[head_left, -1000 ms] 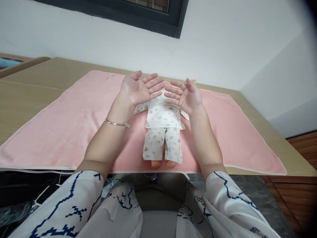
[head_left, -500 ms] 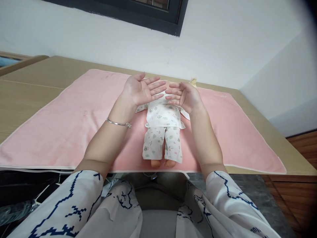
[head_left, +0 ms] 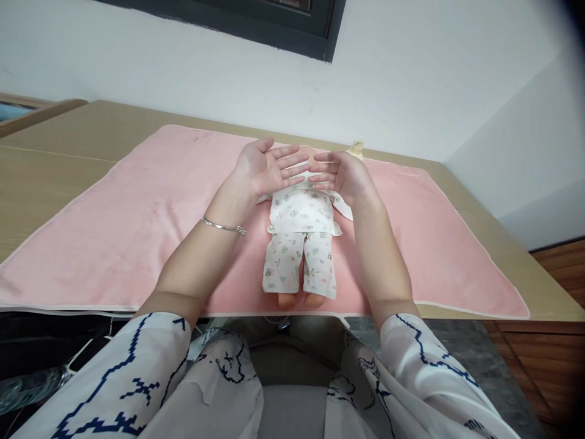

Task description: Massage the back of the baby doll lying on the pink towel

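Note:
A baby doll in white printed pyjamas lies on a pink blanket, its feet toward me. Above the doll's chest, my left hand is palm up, fingers spread, holding nothing. Facing it, my right hand is also open and bare, its fingertips meeting or slightly overlapping those of the left in the view. Between them the two hands cover most of the doll's head and upper chest. The doll's pyjama trousers and bare feet show plainly near the blanket's front edge.
The blanket is spread over a wooden table against a white wall. A small pale yellow item stands behind my right hand. A wooden tray-like edge is at the far left. A clear plastic bottle is below the table at left.
My left hand has shifted slightly right and down, bringing its fingertips to the right hand's. The right hand has barely moved, and the doll lies as before.

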### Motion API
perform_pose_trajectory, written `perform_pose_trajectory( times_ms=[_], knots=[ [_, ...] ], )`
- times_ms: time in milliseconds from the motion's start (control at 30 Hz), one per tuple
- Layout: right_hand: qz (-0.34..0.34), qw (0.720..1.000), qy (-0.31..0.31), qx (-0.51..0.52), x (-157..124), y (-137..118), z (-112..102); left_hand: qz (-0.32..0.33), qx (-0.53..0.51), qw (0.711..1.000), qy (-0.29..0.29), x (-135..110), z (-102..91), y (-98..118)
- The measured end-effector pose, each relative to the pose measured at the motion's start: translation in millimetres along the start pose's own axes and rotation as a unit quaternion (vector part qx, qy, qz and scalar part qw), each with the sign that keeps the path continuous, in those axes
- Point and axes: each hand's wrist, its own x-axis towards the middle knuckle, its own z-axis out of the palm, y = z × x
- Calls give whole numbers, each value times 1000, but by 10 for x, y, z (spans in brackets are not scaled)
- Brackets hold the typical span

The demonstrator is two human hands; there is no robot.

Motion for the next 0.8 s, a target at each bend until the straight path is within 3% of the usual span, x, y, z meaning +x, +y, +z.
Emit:
perform_pose_trajectory(
  times_ms=[100,200,267,367,433,533,633,733,800],
  knots=[
    [-8,1000,6,-18,-3,1,0,-89,-185,978,-21,-153,116,220],
    [-21,999,12,-37,30,-16,-45,-156,-379,912,-27,-230,207,357],
    [-27,998,28,-56,83,-39,-135,-188,-456,869,-29,-212,259,393],
    [-63,986,103,-112,220,-47,-393,-213,-499,840,-34,-46,344,392],
    [-114,959,193,-175,341,2,-624,-212,-517,829,-31,160,415,361],
    [-193,888,304,-286,529,159,-948,-200,-553,809,-2,564,557,276],
    [-218,839,302,-397,688,315,-1119,-215,-568,794,29,964,755,201],
    [-228,801,264,-488,813,382,-1133,-239,-583,776,6,1264,983,199],
    [-218,792,242,-517,879,394,-1113,-253,-592,765,-16,1402,1109,226]
  ],
)
